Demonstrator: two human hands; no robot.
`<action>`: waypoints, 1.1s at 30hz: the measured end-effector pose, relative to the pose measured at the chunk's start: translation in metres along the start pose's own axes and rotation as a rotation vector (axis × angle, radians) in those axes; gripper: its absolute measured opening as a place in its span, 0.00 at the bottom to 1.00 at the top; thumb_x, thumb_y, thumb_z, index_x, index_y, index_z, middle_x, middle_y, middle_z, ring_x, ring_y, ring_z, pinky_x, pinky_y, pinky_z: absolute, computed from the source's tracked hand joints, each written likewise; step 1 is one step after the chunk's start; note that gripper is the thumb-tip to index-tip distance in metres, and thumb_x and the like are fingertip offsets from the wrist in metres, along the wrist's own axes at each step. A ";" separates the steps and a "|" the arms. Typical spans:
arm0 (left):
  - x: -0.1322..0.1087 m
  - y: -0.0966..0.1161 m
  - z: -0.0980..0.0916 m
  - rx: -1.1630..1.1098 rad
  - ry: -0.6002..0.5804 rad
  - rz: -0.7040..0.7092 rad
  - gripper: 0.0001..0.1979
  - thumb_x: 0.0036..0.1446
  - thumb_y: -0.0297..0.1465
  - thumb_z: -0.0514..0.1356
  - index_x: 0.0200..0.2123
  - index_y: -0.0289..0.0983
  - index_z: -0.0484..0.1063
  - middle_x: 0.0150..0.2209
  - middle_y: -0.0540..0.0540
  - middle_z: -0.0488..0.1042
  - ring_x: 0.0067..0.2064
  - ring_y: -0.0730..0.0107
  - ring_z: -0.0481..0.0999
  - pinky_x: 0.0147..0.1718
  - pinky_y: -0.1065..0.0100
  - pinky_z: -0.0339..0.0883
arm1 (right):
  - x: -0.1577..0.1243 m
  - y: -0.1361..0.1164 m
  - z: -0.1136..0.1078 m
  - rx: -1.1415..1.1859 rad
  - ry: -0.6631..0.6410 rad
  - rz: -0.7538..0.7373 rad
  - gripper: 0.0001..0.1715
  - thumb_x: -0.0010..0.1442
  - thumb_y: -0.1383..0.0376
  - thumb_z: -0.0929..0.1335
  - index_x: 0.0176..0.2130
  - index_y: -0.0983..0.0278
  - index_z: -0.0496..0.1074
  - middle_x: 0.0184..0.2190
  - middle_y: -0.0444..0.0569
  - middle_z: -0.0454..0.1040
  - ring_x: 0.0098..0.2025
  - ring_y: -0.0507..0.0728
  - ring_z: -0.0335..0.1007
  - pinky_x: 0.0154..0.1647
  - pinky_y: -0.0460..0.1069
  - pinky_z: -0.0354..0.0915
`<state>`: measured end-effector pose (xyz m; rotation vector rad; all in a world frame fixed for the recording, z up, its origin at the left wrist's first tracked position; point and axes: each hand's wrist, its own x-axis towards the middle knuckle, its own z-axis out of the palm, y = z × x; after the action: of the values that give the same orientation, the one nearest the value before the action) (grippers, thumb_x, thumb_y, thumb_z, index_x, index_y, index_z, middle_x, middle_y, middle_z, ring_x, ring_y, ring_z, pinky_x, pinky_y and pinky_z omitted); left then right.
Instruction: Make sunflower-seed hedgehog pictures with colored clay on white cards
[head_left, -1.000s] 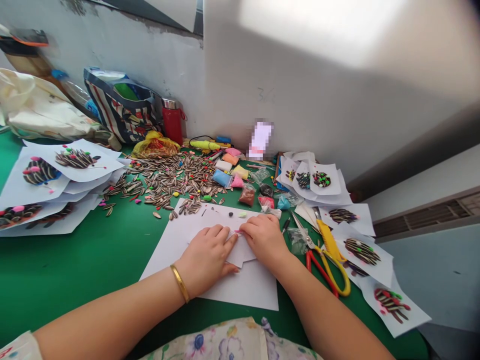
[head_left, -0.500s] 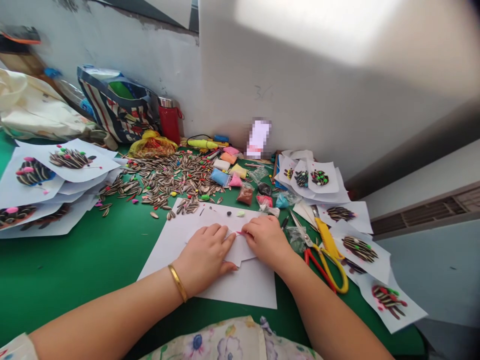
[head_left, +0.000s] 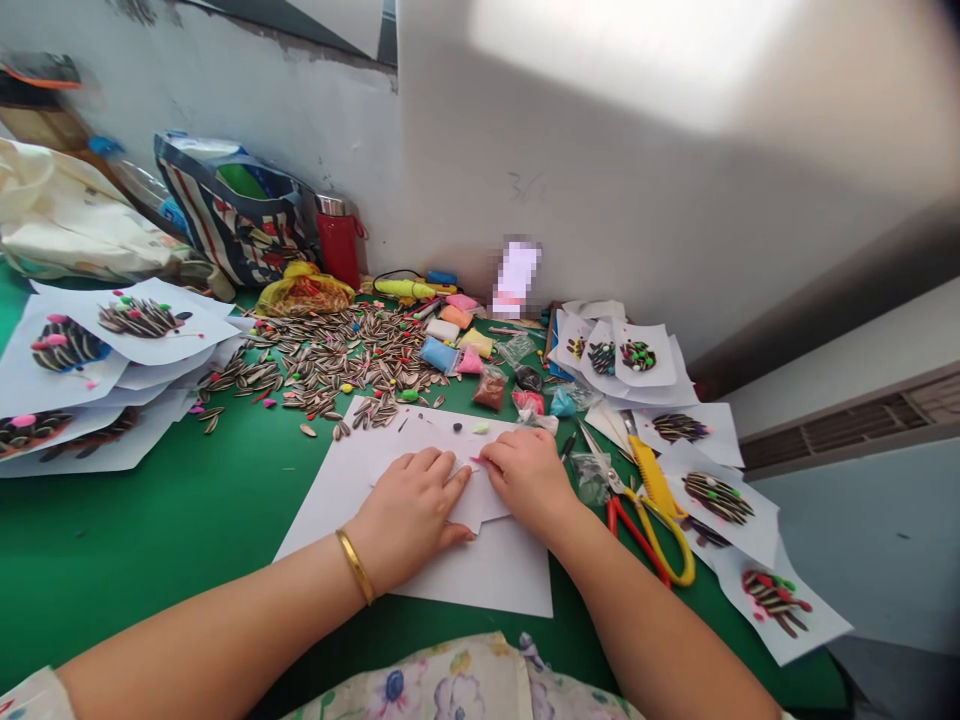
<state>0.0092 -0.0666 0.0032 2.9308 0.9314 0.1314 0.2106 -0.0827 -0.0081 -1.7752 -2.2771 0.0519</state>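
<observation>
- Head view, dial centred on the small pink piece [head_left: 475, 460], 12 o'clock pointing to the wall: the piece lies at the right fingertips, over a white slip [head_left: 465, 515] set on a larger sheet [head_left: 495, 588].
- Left hand [head_left: 412, 495], at 8 o'clock: spread palm-down on the slip, thumb apart from forefinger, clamped on nothing visible.
- Right hand [head_left: 531, 478], at 3 to 4 o'clock: fingers bunched together, tips touching the pink piece; whether they pinch it or merely press it cannot be told.
- Handling, as judged: steady left pressure should keep the slip from sliding; light contact from the right fingertips should suit so small a piece, with the wrist low.
- Edges: the black dot [head_left: 457, 427] at 11 o'clock and seeds [head_left: 360, 350] at 10 to 11 limit far travel; scissors [head_left: 615, 482] at 3 to 4 crowd the right wrist.
- Room: judged widest at 8 to 9 o'clock, over green table [head_left: 150, 540].
</observation>
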 end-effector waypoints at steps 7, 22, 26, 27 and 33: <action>0.000 0.000 0.000 0.007 -0.004 -0.007 0.34 0.54 0.50 0.63 0.58 0.37 0.66 0.51 0.38 0.71 0.52 0.50 0.67 0.48 0.54 0.63 | 0.003 -0.001 0.001 -0.027 0.050 -0.018 0.09 0.63 0.67 0.67 0.35 0.59 0.78 0.33 0.46 0.78 0.40 0.56 0.67 0.48 0.55 0.47; 0.001 0.000 0.000 0.001 -0.017 -0.010 0.33 0.55 0.50 0.62 0.58 0.37 0.66 0.50 0.39 0.71 0.52 0.50 0.67 0.48 0.54 0.63 | 0.000 0.001 -0.002 -0.037 0.024 -0.015 0.09 0.63 0.67 0.66 0.34 0.60 0.77 0.32 0.46 0.78 0.39 0.55 0.67 0.49 0.55 0.47; 0.000 0.000 -0.001 0.001 -0.006 -0.010 0.32 0.55 0.50 0.62 0.56 0.38 0.67 0.49 0.39 0.71 0.52 0.51 0.67 0.48 0.55 0.62 | -0.003 0.002 -0.006 -0.002 -0.041 -0.004 0.09 0.61 0.69 0.66 0.34 0.60 0.77 0.31 0.46 0.78 0.39 0.55 0.69 0.47 0.54 0.48; 0.000 -0.001 -0.001 0.002 -0.004 -0.009 0.32 0.55 0.50 0.62 0.56 0.38 0.67 0.49 0.39 0.71 0.51 0.51 0.67 0.48 0.55 0.62 | -0.004 0.001 -0.007 0.002 -0.052 -0.004 0.09 0.61 0.69 0.66 0.34 0.60 0.77 0.31 0.46 0.78 0.39 0.55 0.69 0.47 0.54 0.48; 0.001 -0.002 -0.001 -0.003 -0.003 -0.009 0.31 0.54 0.50 0.62 0.56 0.39 0.67 0.48 0.40 0.71 0.50 0.52 0.67 0.47 0.56 0.62 | -0.004 -0.002 -0.010 -0.002 -0.074 0.036 0.09 0.59 0.70 0.67 0.34 0.60 0.77 0.30 0.45 0.78 0.39 0.55 0.69 0.46 0.53 0.49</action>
<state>0.0088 -0.0648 0.0038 2.9229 0.9429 0.1277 0.2121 -0.0880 0.0008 -1.8452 -2.2960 0.1248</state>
